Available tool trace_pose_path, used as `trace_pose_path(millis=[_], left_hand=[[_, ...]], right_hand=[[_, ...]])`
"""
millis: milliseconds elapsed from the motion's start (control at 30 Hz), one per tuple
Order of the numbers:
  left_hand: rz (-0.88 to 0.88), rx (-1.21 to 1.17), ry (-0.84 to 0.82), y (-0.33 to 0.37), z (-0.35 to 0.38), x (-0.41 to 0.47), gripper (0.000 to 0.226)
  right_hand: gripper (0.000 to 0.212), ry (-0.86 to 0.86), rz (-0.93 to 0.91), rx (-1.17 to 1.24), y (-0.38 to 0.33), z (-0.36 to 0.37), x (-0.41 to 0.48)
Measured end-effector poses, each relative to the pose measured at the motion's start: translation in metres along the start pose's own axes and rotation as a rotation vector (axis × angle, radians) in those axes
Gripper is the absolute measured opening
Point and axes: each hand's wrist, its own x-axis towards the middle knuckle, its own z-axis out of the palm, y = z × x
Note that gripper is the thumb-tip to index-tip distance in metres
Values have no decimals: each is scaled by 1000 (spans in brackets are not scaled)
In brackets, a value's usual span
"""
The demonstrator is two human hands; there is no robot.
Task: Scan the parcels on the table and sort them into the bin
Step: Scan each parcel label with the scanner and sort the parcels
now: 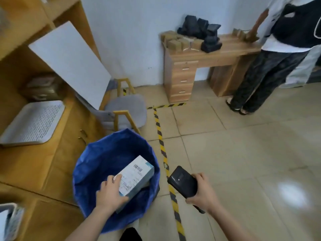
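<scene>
Nearest me, my left hand [111,193] curls its fingers round the white parcel [138,175] over the blue bin [104,153], for dropping; my right hand [202,191] grips the scanner [181,181] aside.

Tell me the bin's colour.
Blue, the bin, shown best in the head view.

Nothing printed here is coming through clearly enough for me to read. The white parcel [137,176] that my left hand [111,193] is gripping over the blue bin [97,153] is showing a row of dark characters across its top face, a barcode beside my fingers [118,178] and fainter lines nearer me, all too blurred. The black scanner [182,182] in my right hand [201,192] is showing no legible marking.
</scene>
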Motion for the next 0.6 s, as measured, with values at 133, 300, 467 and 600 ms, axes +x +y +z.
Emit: trace_pose_path(millis=[133, 300, 467, 600], left_hand=[[-58, -5, -55, -43, 3, 33, 96], [-129, 1, -118, -91, 8, 93, 97], [-201, -88, -147, -123, 32, 159, 96], [-245, -110, -181, -138, 70, 207, 97]], right_hand=[[83, -71, 8, 19, -45, 41, 38], [78, -119, 84, 78, -97, 95, 91], [76, -92, 203, 196, -124, 165, 151], [83, -109, 262, 206, -134, 222, 195]])
